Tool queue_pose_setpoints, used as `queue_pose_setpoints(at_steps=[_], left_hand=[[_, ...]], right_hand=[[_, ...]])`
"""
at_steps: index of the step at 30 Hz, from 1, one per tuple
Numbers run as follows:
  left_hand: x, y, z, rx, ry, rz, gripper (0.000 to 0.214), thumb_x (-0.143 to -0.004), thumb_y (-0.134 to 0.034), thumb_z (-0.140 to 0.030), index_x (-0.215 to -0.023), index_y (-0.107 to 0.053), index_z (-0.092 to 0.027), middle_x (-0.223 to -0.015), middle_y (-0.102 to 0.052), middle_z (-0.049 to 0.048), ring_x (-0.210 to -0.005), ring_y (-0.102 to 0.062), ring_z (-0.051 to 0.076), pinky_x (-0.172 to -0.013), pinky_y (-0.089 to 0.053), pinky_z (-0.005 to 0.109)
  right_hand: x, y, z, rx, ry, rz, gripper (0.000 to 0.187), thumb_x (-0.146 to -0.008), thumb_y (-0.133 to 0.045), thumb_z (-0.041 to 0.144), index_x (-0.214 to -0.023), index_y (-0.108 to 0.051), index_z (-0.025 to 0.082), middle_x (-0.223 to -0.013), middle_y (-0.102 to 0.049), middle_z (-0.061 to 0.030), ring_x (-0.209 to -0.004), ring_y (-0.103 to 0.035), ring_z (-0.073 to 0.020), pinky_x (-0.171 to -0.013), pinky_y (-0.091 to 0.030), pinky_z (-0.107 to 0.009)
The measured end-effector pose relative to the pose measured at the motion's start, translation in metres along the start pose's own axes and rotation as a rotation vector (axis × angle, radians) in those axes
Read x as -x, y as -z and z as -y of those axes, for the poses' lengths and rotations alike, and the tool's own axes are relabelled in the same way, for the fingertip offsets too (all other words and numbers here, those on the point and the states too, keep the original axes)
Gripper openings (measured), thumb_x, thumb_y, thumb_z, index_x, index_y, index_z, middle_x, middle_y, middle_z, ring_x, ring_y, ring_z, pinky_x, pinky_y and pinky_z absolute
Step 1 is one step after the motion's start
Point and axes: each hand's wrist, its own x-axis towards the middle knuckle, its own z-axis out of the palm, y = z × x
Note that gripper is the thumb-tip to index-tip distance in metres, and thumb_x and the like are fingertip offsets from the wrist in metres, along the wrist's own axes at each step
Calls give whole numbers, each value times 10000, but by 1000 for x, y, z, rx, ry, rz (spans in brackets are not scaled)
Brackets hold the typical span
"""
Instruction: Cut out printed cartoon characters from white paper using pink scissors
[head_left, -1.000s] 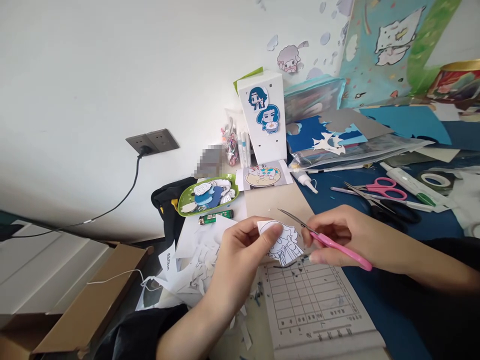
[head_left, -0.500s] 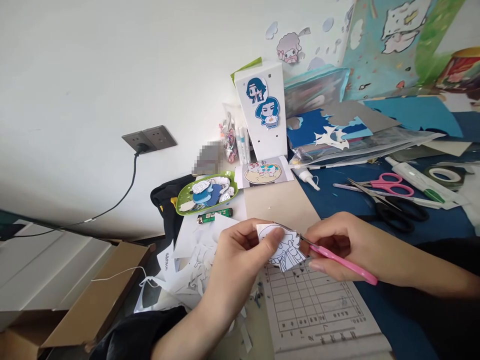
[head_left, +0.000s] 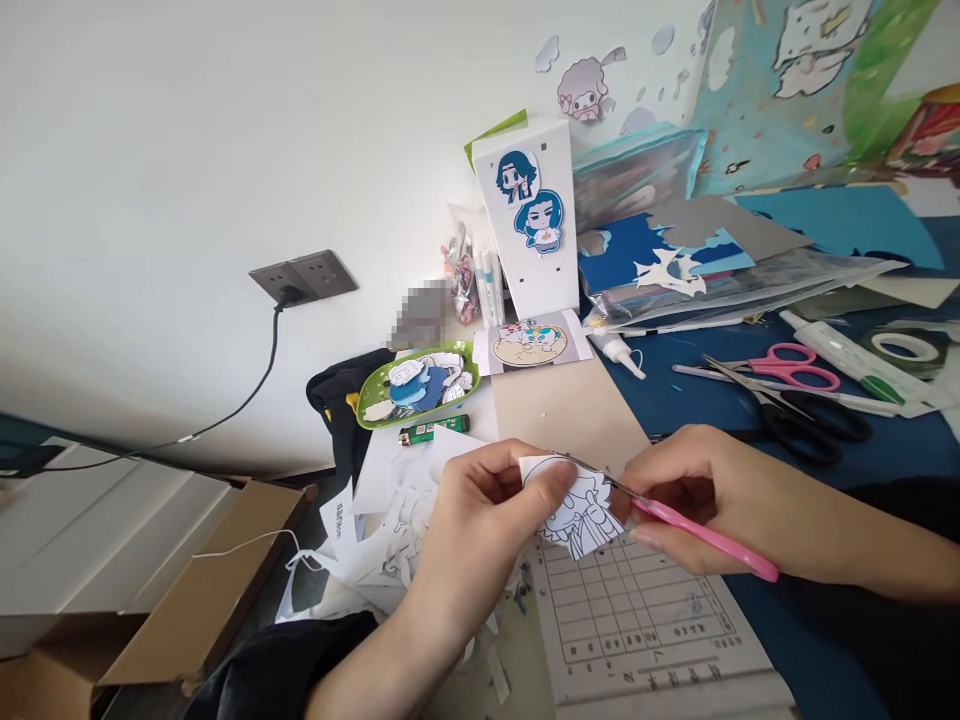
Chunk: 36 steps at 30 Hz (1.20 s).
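My left hand (head_left: pixel 487 520) pinches a small paper cutout (head_left: pixel 581 515) printed with a line-drawn cartoon figure, thumb on its upper left part. My right hand (head_left: pixel 697 495) grips small pink-handled scissors (head_left: pixel 701 535). Their thin blades run along the cutout's upper edge and look nearly closed. Both hands hover above a printed grid sheet (head_left: pixel 637 620) lying on the desk.
Paper scraps (head_left: pixel 382 540) pile at the left. A green tray (head_left: pixel 416 385) of cutouts, a green lighter (head_left: pixel 433 430), a white box (head_left: pixel 536 220), a glue bottle (head_left: pixel 616 352), pink scissors (head_left: pixel 795 365), black scissors (head_left: pixel 806 425), a tape roll (head_left: pixel 904 348) and an open cardboard box (head_left: pixel 172 620) lie around.
The scissor blades, open and raised a second ago, have closed down along the cutout's top edge. Both hands stay in nearly the same place.
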Motion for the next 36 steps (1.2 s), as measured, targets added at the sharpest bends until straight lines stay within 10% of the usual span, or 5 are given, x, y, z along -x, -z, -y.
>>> queue_pose_setpoints(at_steps=[36], left_hand=[[1, -1, -2, -57, -3, -19, 152, -742, -756, -247, -612, -730, -172, -594, -693, 11, -557, -571, 123, -550, -451, 232]], right_hand=[[1, 3, -11, 267, -67, -94, 173, -638, -611, 131, -703, -760, 191, -500, -409, 35, -443, -324, -105, -396, -266, -234]])
